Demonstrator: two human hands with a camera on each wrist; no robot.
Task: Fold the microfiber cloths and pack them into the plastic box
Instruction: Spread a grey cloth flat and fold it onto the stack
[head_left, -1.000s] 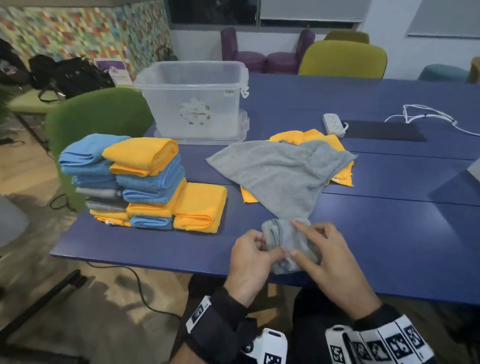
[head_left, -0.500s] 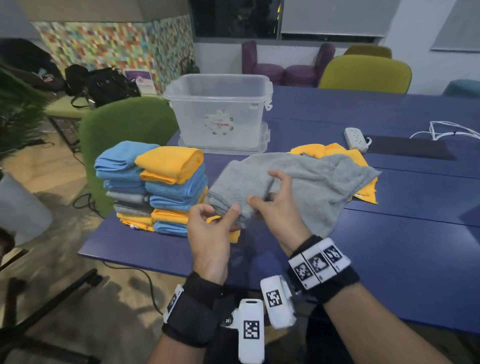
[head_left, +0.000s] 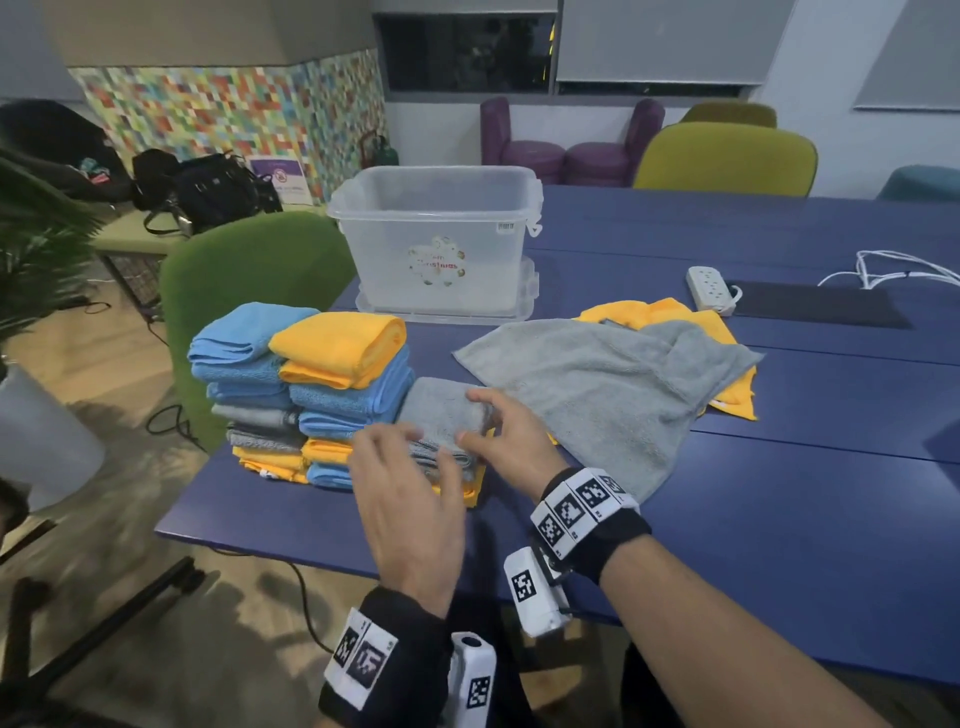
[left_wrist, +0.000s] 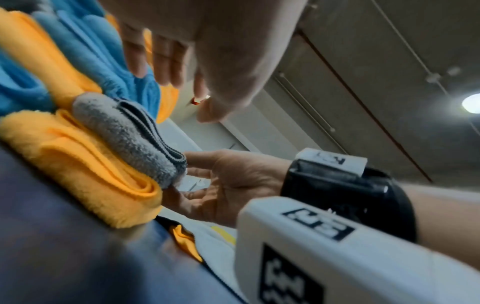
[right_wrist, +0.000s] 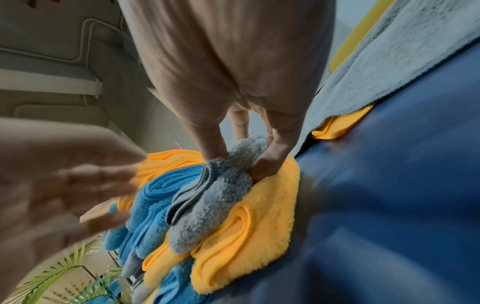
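Folded grey cloth (head_left: 447, 415) now down on the yellow stack (right_wrist: 259, 216); right hand (head_left: 511, 441) still pinches its edge, left hand (head_left: 410, 499) hovers spread, off it. One more folded; box unpacked.

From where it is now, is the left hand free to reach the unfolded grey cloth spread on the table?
Probably not directly. The right hand, gripping the folded grey cloth, sits between the open left hand and the unfolded grey cloth. It would have to cross over that wrist.

Right hand (right_wrist: 233, 82) pinches folded grey cloth (right_wrist: 207, 201) atop folded yellow cloth (right_wrist: 259, 236).
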